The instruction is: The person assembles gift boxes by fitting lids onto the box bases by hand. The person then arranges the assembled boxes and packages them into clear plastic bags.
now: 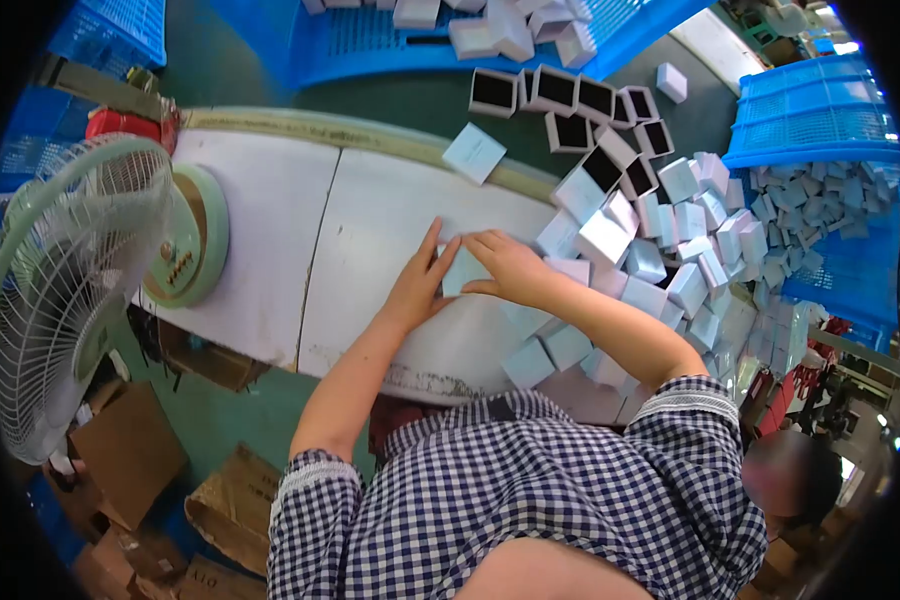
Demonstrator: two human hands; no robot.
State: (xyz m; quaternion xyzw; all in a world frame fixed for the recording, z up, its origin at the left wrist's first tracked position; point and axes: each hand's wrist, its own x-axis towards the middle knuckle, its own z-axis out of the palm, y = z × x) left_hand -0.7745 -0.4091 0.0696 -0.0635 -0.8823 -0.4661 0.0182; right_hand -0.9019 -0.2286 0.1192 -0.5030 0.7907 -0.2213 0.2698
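A small white box point(462, 274) lies on the white table point(370, 230), between my two hands. My left hand point(420, 280) presses against its left side, thumb and fingers spread around the corner. On the other side, my right hand point(505, 267) holds the box by its right and upper edges. A pale box point(475, 153) rests by itself near the table's far edge. Many white boxes point(603, 240) are piled just right of my right hand.
A green fan point(185, 235) stands at the left. Open boxes with dark insides point(555, 90) lie beyond the table. Blue crates point(810, 110) are at the back and right. Cardboard boxes point(130, 450) sit on the floor at lower left. Another person point(795, 475) is at lower right.
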